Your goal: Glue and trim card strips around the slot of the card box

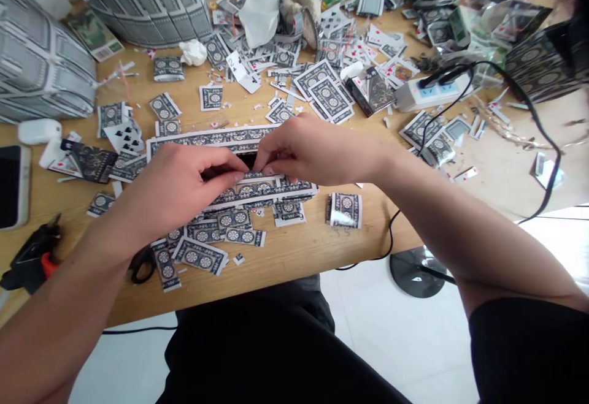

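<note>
With your left hand (pixel 184 180) and right hand (pixel 306 152) both pinching the long card strip (pixel 239 190) at frame centre, a crooked press could buckle it or scatter the loose cards (pixel 207 251) below.

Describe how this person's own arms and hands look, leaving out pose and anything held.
The left hand and right hand are bare: no gloves, rings or watch in view. Both forearms are uncovered. A black sleeve covers the right upper arm; no left sleeve shows.
</note>
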A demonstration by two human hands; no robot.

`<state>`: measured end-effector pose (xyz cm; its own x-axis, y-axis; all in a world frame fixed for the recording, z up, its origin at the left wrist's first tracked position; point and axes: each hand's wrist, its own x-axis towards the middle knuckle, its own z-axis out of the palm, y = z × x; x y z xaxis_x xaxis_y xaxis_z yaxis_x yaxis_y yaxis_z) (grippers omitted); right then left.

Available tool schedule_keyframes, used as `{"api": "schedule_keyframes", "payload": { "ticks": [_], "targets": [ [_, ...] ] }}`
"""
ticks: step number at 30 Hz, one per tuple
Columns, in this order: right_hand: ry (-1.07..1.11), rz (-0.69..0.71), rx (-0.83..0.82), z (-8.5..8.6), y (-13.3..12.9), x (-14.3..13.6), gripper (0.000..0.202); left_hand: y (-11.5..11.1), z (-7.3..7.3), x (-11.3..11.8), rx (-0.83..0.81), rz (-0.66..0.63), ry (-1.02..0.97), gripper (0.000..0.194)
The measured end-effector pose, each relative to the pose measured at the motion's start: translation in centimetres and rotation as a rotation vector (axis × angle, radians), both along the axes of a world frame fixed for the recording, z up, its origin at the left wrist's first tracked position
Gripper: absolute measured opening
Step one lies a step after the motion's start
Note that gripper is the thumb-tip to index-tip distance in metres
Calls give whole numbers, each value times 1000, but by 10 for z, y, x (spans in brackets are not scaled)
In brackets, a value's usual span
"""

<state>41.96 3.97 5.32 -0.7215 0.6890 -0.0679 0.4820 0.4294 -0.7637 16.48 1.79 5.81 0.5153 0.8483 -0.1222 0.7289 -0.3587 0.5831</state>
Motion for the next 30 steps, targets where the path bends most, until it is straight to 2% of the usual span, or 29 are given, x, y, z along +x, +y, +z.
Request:
{"api": "schedule_keyframes", "payload": {
  "ticks": [11,21,23,26,28,30],
  "targets": [
    [-42,-31,-36,4,1,-3,31,-5,1,8,46,2,6,17],
    [-11,-21,-15,1,0,-1,24,-6,-2,8,76,4,41,15],
    [7,-20,-13,-1,0,-1,21,-9,6,6,117,-3,40,19],
    [11,-16,11,-3,0,0,18,-22,26,-4,220,30,67,27],
    [-5,-11,26,-2,0,0,16,-37,40,-17,292,124,68,29],
    [-37,-26,14,0,-1,-2,15,-54,48,-34,346,330,-2,27]
  ]
}}
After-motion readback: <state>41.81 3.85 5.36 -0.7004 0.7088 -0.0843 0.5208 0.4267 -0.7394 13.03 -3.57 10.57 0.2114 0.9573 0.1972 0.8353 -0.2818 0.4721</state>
